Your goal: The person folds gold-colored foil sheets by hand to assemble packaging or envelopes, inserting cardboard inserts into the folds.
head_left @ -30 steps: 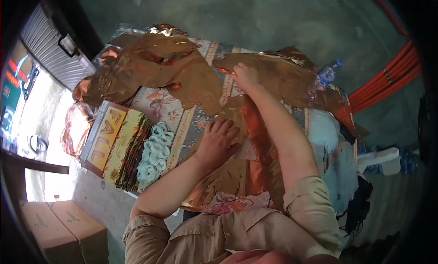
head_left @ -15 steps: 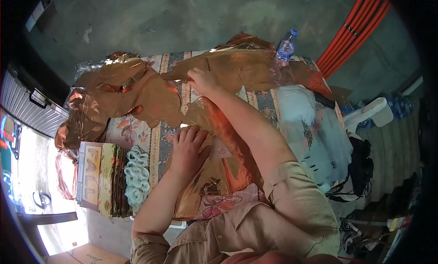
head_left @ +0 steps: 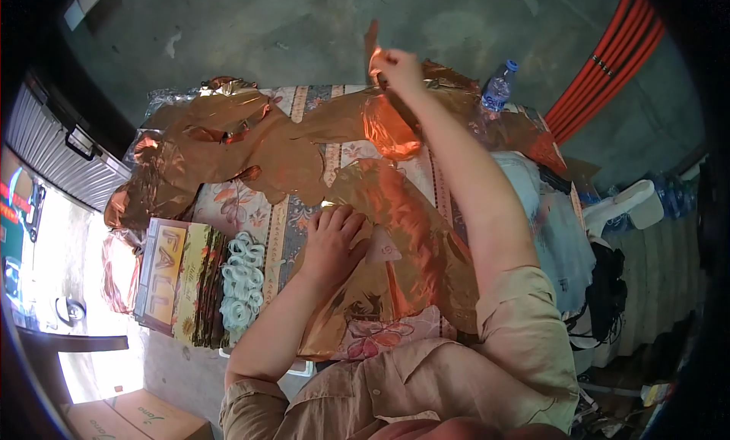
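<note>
While the left hand [head_left: 333, 241] rests on the near copper film [head_left: 430, 261], fingers slightly spread, probably to stop the slippery sheet shifting on the counter [head_left: 232, 208], the right hand [head_left: 399, 71] pinches a glossy foil piece [head_left: 391, 132] near the far edge, seemingly to keep it raised. Both look thin and crinkled, with irregular, curving outlines.

We wear a light khaki-beige woven cloth shirt [head_left: 380, 390] with a small round pale button [head_left: 376, 393] on its front, a pointed flap across the chest, and creased short sleeves [head_left: 525, 311] that finish in stitched, folded cuffs above the elbows. Our forearms and wrists are bare.
</note>
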`<action>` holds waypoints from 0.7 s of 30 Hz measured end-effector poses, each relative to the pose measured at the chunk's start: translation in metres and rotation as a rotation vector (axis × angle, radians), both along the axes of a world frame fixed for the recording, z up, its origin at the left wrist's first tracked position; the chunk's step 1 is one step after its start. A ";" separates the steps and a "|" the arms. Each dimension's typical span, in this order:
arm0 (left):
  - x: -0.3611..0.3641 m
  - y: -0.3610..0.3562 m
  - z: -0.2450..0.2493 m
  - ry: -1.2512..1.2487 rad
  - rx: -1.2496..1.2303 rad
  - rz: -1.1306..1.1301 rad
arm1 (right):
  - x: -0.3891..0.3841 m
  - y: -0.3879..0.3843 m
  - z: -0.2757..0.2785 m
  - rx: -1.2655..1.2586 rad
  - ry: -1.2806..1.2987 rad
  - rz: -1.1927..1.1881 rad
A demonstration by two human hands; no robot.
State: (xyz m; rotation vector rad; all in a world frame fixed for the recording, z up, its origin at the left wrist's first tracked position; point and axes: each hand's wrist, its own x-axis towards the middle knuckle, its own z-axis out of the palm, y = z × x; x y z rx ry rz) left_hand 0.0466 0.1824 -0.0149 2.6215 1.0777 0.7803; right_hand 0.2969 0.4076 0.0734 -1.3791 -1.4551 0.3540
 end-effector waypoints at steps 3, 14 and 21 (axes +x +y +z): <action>0.000 -0.001 0.002 -0.009 0.010 0.001 | 0.010 -0.019 0.058 0.262 -0.015 0.020; -0.001 -0.001 0.003 -0.023 0.030 -0.004 | 0.133 -0.004 0.143 0.362 -0.028 -0.147; -0.002 -0.002 0.000 -0.015 0.018 -0.013 | 0.203 -0.069 0.202 0.306 0.414 -0.215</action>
